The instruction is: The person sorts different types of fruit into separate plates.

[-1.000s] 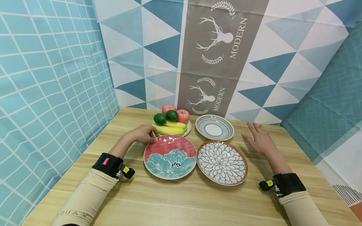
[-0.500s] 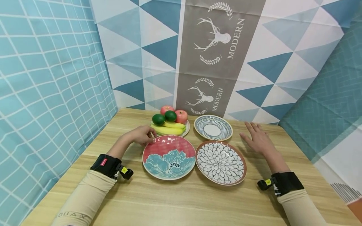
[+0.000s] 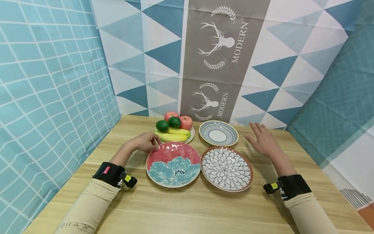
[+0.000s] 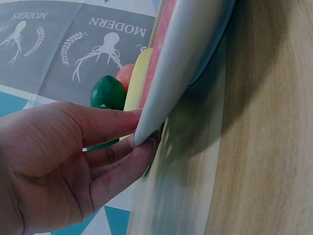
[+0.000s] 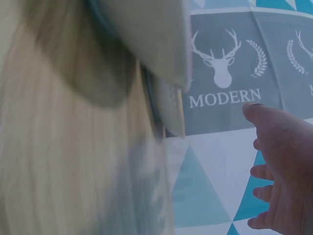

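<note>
My left hand pinches the far-left rim of a red plate with a teal flower. In the left wrist view the thumb lies on top of the rim and the fingers curl under it. My right hand hovers open, fingers spread, just right of a blue-striped plate and behind a brown-rimmed white petal plate. In the right wrist view that hand touches nothing, with plate edges to its left.
Behind the red plate a small plate carries bananas, two limes and two apples. All stands on a wooden table boxed in by patterned cloth walls. A green lime shows beyond my left fingers.
My right hand has lifted off the table and drifted slightly left, toward the striped plate. My left hand stays at the red plate's rim.
</note>
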Demonstrator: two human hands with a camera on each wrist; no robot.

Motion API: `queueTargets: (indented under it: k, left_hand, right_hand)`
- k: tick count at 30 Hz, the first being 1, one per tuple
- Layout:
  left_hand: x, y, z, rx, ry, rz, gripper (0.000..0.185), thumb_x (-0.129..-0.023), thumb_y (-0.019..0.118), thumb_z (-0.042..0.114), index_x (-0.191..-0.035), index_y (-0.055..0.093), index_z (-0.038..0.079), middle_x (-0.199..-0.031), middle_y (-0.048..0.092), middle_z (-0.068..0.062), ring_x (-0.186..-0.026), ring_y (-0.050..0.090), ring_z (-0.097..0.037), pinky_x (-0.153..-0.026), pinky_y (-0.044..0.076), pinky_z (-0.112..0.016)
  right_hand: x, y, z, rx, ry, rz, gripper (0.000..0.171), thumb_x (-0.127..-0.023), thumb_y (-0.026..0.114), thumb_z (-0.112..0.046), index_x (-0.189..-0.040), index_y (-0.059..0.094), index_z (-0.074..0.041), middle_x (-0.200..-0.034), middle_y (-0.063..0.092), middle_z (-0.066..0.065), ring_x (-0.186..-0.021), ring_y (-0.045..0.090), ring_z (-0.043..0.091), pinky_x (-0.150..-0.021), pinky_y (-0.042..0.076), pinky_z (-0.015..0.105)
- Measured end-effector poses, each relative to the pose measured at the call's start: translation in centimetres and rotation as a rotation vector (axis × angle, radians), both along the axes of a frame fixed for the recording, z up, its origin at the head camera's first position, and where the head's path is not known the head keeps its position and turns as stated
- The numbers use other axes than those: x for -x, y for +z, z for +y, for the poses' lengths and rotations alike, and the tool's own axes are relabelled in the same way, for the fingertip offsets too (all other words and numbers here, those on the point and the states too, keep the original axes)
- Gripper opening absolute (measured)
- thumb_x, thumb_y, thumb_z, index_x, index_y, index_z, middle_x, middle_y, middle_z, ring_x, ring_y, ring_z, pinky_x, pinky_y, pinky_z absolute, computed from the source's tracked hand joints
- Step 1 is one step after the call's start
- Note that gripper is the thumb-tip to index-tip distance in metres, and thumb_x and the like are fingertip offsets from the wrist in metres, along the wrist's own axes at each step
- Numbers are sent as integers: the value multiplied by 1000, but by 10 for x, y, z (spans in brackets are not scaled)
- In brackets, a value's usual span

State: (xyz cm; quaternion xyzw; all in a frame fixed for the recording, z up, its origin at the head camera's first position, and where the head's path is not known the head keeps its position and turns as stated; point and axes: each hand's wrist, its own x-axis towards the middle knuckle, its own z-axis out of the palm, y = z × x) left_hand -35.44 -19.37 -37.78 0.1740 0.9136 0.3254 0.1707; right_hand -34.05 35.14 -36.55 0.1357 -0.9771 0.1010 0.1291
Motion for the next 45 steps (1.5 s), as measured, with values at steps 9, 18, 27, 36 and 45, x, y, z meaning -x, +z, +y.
queueTargets:
  k: [9, 18, 27, 36, 45]
  left_hand:
    - [3, -2, -1, -13, -3, -6, 21, -101, 72, 12, -119, 71, 2, -99, 67, -13, -77, 64, -22, -68, 59, -32]
    - [4, -3, 1, -15, 10, -18, 21, -101, 73, 13, -119, 71, 4, -98, 66, -13, -76, 63, -21, -67, 60, -32]
    - [5, -2, 0, -16, 5, -26, 22, -101, 72, 13, -120, 71, 3, -99, 67, -13, -76, 63, -20, -66, 59, -31]
    - [4, -4, -2, -46, -14, -21, 22, -100, 72, 10, -120, 70, 0, -95, 66, -13, -74, 63, -19, -66, 58, -31]
    - [1, -1, -1, -58, -12, -27, 23, -99, 72, 8, -120, 69, -2, -93, 66, -13, -72, 62, -17, -64, 57, -30]
  right_hand:
    - [10, 18, -29, -5, 24, 0, 78, -111, 47, -51, -169, 18, -8, -170, 16, 31, -156, 13, 55, -118, 18, 75]
    - [21, 36, -69, -13, 71, 3, 79, -110, 44, -56, -170, 18, -12, -172, 14, 28, -158, 10, 51, -121, 16, 73]
    - [27, 48, -104, 11, 112, 26, 77, -109, 49, -55, -169, 24, -13, -173, 17, 24, -160, 10, 46, -122, 15, 71]
    - [34, 52, -137, 25, 169, 32, 78, -108, 46, -60, -170, 22, -22, -174, 18, 20, -161, 9, 41, -124, 13, 68]
    - [39, 47, -168, 32, 218, 39, 75, -108, 47, -56, -169, 25, -18, -172, 23, 19, -160, 18, 40, -125, 16, 65]
